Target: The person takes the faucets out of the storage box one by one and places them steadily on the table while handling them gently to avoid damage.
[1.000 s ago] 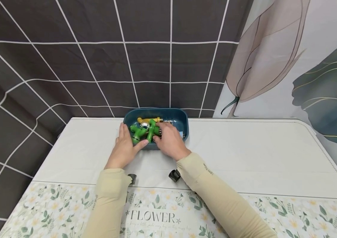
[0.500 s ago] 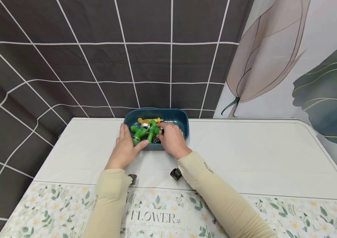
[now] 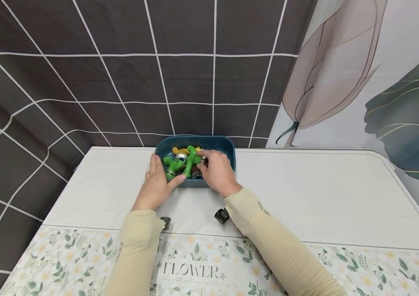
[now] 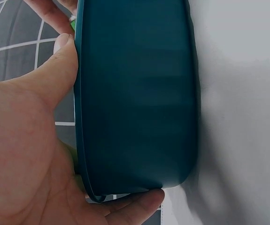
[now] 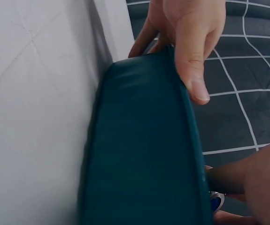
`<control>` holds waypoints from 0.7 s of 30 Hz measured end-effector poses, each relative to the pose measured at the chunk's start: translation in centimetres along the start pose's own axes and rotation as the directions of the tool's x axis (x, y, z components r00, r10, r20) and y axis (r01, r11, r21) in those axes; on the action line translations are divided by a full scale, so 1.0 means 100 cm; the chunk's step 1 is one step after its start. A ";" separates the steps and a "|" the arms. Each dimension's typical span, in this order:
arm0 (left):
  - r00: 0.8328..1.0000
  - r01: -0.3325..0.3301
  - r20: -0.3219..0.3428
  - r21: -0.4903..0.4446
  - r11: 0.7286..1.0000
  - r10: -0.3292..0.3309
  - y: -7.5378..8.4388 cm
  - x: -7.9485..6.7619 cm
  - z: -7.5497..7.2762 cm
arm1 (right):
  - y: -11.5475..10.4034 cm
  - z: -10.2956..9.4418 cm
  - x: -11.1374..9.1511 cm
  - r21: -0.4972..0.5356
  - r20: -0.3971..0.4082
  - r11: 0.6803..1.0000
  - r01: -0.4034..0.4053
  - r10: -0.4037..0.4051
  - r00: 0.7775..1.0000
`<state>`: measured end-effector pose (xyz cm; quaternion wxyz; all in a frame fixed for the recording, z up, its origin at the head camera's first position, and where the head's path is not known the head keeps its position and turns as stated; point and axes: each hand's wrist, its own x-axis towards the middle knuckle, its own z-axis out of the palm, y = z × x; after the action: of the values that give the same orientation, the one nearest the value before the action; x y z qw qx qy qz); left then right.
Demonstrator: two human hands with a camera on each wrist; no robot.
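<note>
Teal plastic, dark in tone, is used for the basin (image 3: 196, 183), which is set at the far side of the white tablecloth (image 3: 306, 185), close to the grid-patterned backdrop (image 3: 187, 78). Grasping of a green tap (image 3: 192, 160) appears to be the step in hand: this T-shaped piece is found near the middle of the basin, a little left of its right half, and its fitting at the right end is pinched between the thumb and forefinger of the right hand (image 3: 218, 170); how the other right fingers are placed cannot be told. By the left hand (image 3: 155, 183) the basin seems to be steadied: its thumb is spread away to the right and laid against the near rim, while its fingers are stretched along the left end, with a fingertip pressed to the outer wall in the left wrist view. Beside the pinched tap, a second green tap (image 3: 173, 164) is seen to the left, a yellow tap (image 3: 180, 151) on the far side, and a dark round fitting (image 3: 196, 172) on the near side. For the next move, a firm pinch and a clear upward path past these neighbours would probably be called for, with the basin braced from the left.
</note>
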<state>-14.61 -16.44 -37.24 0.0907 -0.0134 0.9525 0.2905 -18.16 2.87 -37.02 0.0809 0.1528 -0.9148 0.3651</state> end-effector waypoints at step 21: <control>1.000 0.006 -0.009 -0.017 1.000 -0.006 -0.001 0.000 0.001 | 0.007 -0.025 -0.008 0.025 -0.070 0.994 0.104 -0.102 0.992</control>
<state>-14.59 -16.44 -37.35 0.0872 -0.0186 0.9503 0.2985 -17.60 5.31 -35.87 0.1289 0.1881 -0.8971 0.3784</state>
